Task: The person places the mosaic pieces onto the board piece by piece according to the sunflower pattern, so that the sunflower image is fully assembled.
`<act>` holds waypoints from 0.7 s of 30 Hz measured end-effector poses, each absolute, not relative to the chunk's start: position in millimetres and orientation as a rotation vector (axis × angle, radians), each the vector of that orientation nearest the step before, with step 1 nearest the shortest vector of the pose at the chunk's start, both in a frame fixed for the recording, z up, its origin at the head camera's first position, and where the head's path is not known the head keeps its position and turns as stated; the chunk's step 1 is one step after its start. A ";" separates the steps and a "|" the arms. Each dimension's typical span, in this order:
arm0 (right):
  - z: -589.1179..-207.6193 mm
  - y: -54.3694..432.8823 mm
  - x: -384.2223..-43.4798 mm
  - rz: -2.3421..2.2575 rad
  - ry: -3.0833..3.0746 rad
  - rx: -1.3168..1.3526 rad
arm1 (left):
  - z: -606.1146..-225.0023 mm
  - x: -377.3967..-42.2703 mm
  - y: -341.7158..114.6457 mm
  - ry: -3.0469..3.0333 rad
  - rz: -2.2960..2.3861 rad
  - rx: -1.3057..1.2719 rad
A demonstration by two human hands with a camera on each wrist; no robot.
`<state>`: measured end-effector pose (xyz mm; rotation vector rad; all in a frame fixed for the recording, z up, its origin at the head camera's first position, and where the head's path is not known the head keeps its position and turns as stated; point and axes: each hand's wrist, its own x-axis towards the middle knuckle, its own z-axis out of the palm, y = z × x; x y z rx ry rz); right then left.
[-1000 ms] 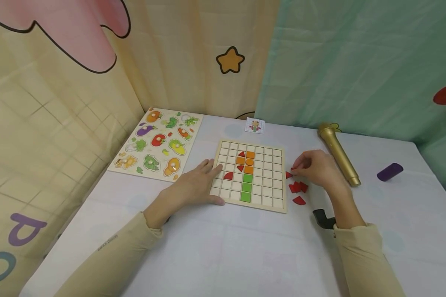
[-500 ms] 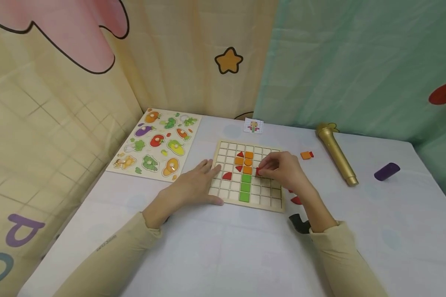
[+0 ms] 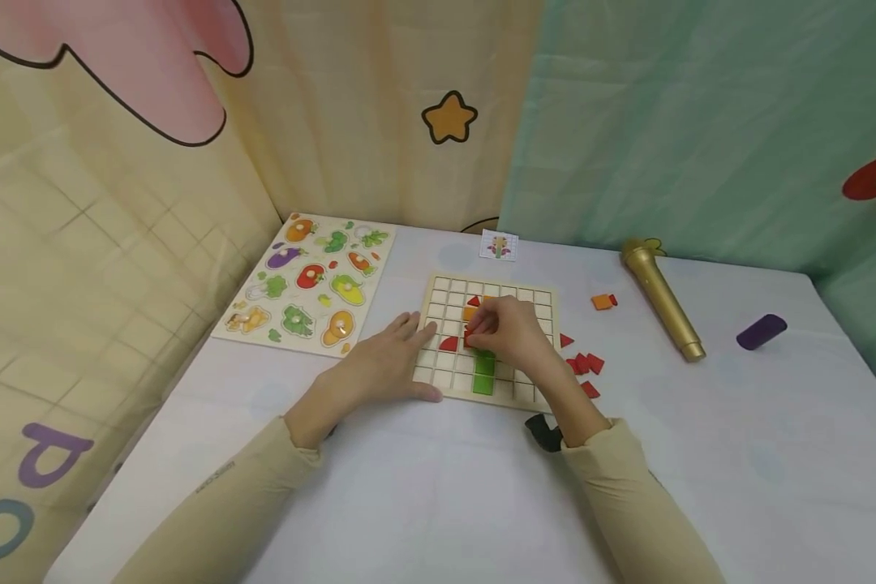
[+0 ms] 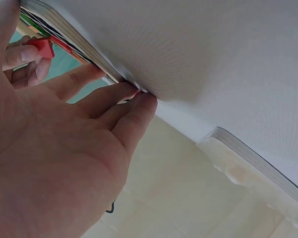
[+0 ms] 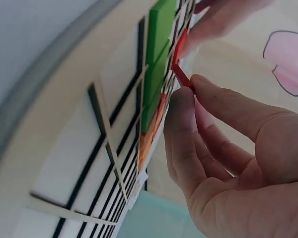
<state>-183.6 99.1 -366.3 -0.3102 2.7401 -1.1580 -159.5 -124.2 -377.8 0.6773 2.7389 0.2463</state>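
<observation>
The right hand [image 3: 507, 328] clamps thumb and fingertip on a thin, smooth red piece [image 5: 183, 77], over the square-celled wooden grid board [image 3: 543, 311]; glossy green squares [image 3: 484, 365] lie just beside those fingers; the left hand [image 3: 380, 361], fingers outstretched, thumb apart, touches the board's edge; farther right, flat red shapes [image 3: 582, 362] cluster.

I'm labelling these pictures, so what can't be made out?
Head view: grid board cells behind the right hand.
Head view: details on the pattern card, too small.
Right wrist view: full outline of the red piece, partly covered by that hand.
Right wrist view: most of the left hand, cut off by the top edge.
</observation>
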 end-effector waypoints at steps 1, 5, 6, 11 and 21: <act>-368.0 98.2 -183.2 -1.155 2.756 -0.316 | -377.7 -159.6 -123.7 2.738 0.246 0.679; -373.6 96.1 -181.1 -1.139 2.815 -0.337 | -377.9 -160.1 -121.9 2.733 0.236 0.673; -374.5 95.6 -180.6 -1.134 2.822 -0.343 | -378.0 -160.4 -121.7 2.731 0.232 0.671; -375.7 94.2 -179.4 -1.092 2.842 -0.370 | -378.3 -160.9 -121.9 2.734 0.218 0.663; -373.0 91.4 -178.7 -0.986 2.867 -0.401 | -379.2 -161.9 -123.2 2.733 0.216 0.665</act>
